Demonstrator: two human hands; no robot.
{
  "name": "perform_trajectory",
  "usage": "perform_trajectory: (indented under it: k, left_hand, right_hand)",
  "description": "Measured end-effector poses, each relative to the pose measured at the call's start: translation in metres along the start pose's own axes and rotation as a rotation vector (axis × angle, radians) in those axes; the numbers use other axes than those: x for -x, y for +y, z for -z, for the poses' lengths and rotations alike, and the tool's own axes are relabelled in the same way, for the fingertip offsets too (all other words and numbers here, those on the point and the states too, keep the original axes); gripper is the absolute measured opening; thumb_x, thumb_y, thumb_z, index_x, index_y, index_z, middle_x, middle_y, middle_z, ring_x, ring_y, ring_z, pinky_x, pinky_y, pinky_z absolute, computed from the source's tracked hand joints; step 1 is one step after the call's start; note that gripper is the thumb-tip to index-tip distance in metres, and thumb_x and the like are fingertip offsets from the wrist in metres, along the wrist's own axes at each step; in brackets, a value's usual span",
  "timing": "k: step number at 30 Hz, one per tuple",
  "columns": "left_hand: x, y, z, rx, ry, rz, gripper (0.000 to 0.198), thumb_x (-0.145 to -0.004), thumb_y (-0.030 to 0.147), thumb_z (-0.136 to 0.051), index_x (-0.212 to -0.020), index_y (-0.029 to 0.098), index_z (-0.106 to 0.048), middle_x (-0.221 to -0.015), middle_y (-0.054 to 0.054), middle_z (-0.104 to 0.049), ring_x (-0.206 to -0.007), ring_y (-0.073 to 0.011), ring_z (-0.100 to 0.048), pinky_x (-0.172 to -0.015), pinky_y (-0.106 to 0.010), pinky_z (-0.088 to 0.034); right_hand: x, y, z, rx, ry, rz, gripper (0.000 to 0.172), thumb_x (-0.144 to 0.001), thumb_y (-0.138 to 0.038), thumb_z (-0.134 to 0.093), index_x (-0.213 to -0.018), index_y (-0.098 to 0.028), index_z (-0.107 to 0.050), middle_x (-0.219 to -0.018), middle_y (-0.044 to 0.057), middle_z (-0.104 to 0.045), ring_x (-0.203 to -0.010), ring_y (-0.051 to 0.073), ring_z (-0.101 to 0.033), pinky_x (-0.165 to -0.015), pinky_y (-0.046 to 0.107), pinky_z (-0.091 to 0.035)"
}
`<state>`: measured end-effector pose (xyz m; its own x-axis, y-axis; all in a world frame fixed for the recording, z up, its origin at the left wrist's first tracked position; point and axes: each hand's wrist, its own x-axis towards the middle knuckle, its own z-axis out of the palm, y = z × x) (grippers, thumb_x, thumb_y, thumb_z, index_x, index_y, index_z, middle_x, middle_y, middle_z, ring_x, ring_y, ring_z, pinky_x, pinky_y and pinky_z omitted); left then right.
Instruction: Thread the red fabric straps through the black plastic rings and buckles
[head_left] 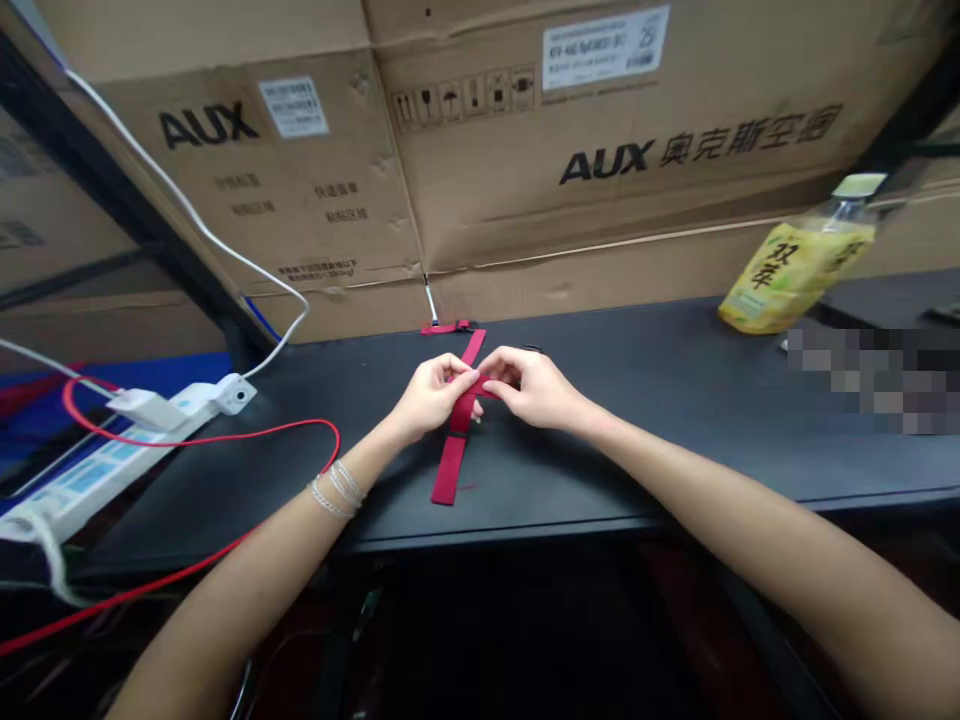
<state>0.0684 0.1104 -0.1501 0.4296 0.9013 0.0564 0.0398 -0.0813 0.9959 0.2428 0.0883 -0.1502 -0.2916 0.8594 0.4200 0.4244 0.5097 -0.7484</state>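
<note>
A dark red fabric strap [450, 465] lies lengthwise on the black table, its near end flat and its far part running up past my fingers. My left hand [437, 393] pinches the strap from the left, thumb and fingers pressed together. From the right, my right hand [529, 387] pinches a short red piece that crosses the strap. The two thumbs almost meet over the crossing, and the fingers hide part of it. Beyond the hands, a red band with a dark buckle [463, 325] lies near the cardboard. A loose red thread [466, 488] rests beside the near end.
Large cardboard boxes [487, 220] stand along the back of the black table [600, 480]. A yellow-labelled bottle [799, 260] leans at the right. On the left lie a white power strip [112, 460], a white cable [187, 205] and a red cable [225, 437] passing near my left forearm.
</note>
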Motion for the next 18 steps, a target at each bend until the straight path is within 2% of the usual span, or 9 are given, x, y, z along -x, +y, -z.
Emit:
perform_trajectory:
  k: [4,9,14,18]
  left_hand:
    - [-0.0006,-0.0004,-0.0003,-0.016,0.042,-0.021,0.041,-0.071,0.045,-0.075,-0.082,0.015,-0.049,-0.050,-0.001,-0.063,-0.042,-0.0161,-0.062,-0.043,-0.026,-0.053]
    - [-0.0007,0.0003,-0.0008,-0.061,0.078,-0.042,0.033,-0.074,0.036,-0.073,-0.082,0.014,-0.049,-0.052,0.001,-0.062,-0.043,-0.0163,-0.063,-0.041,-0.025,-0.053]
    - [0.0004,0.0034,-0.0030,-0.080,0.098,-0.035,0.026,-0.077,0.029,-0.070,-0.081,0.014,-0.049,-0.053,0.003,-0.061,-0.044,-0.0160,-0.064,-0.043,-0.026,-0.055]
    - [0.0011,0.0042,-0.0036,-0.075,0.075,-0.023,0.023,-0.078,0.027,-0.068,-0.081,0.014,-0.049,-0.053,0.002,-0.062,-0.045,-0.0164,-0.065,-0.043,-0.026,-0.056]
  right_hand:
    - [-0.0011,0.0010,-0.0015,-0.055,0.001,-0.062,0.014,-0.078,-0.018,-0.061,-0.090,-0.013,-0.063,-0.077,0.004,-0.066,-0.064,0.012,-0.056,-0.062,0.024,-0.044]
    - [-0.0031,0.0034,-0.0032,-0.173,-0.071,-0.198,0.016,-0.079,-0.024,-0.060,-0.087,-0.011,-0.065,-0.072,0.004,-0.065,-0.062,0.011,-0.055,-0.058,0.023,-0.042]
    - [-0.0029,0.0064,-0.0055,-0.206,-0.104,-0.170,0.023,-0.079,-0.032,-0.060,-0.082,-0.010,-0.067,-0.071,0.004,-0.066,-0.061,0.011,-0.053,-0.058,0.023,-0.039]
    - [-0.0022,0.0059,-0.0064,-0.212,-0.098,-0.169,0.023,-0.077,-0.032,-0.060,-0.080,-0.010,-0.067,-0.069,0.003,-0.064,-0.059,0.010,-0.051,-0.057,0.023,-0.038]
